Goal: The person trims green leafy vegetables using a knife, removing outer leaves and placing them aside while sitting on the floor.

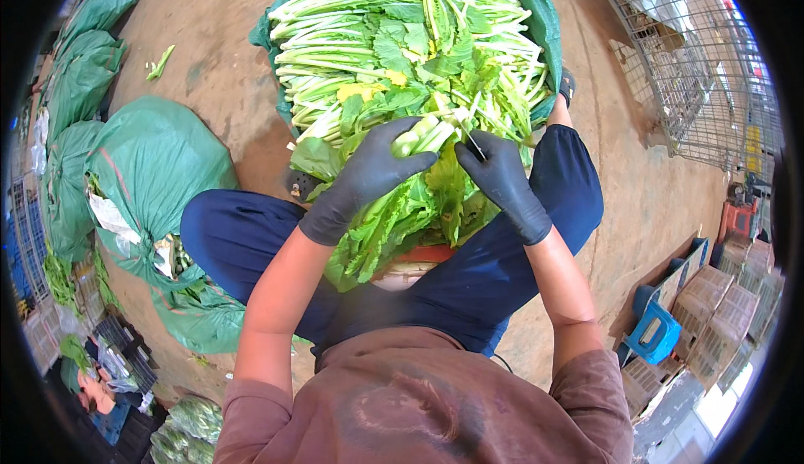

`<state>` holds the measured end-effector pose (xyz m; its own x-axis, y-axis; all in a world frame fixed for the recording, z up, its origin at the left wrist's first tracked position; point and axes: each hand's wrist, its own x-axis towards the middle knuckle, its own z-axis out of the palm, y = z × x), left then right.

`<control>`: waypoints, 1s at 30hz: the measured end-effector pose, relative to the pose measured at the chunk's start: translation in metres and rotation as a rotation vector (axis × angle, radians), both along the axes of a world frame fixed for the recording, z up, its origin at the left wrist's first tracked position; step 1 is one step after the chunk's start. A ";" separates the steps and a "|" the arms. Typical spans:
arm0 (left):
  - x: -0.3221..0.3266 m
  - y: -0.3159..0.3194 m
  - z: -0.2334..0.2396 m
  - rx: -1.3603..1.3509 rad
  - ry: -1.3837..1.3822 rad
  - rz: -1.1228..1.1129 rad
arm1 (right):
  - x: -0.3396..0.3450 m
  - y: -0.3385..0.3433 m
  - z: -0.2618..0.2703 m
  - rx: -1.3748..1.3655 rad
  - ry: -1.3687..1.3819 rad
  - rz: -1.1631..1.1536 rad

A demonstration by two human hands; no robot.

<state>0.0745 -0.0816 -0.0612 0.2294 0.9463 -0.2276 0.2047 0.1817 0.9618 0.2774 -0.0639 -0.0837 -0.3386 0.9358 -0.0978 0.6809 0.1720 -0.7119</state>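
My left hand (392,165), in a black glove, is closed around a bunch of leafy greens (427,134), whose pale cut stem ends point up and away. Its leaves hang down between my knees. My right hand (493,162), also gloved in black, grips a small knife (472,138), its thin blade at the stem ends; the handle is hidden in the fingers. Right beyond both hands, an open green woven sack (545,12) holds a thick pile of the same greens (339,56), with some yellow leaves (361,90) on top.
Tied green woven sacks (160,156) stand at the left. A loose leaf (161,63) lies on the concrete floor (207,43). A wire mesh cage (684,68) is at the upper right. Stacked cartons (716,326) and a blue plastic stool (653,332) are at the lower right.
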 end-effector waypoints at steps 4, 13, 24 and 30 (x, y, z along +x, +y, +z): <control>0.000 -0.003 0.008 0.039 0.070 -0.009 | 0.000 0.000 -0.002 0.034 -0.050 -0.022; -0.009 -0.003 0.003 -0.065 -0.206 0.027 | 0.024 0.002 -0.034 -0.575 0.311 -0.309; -0.013 0.026 0.016 0.183 -0.039 0.041 | -0.034 0.054 0.061 -0.312 0.579 -0.060; -0.044 0.021 0.024 0.038 -0.175 0.387 | -0.022 0.068 0.071 -0.070 0.487 -0.179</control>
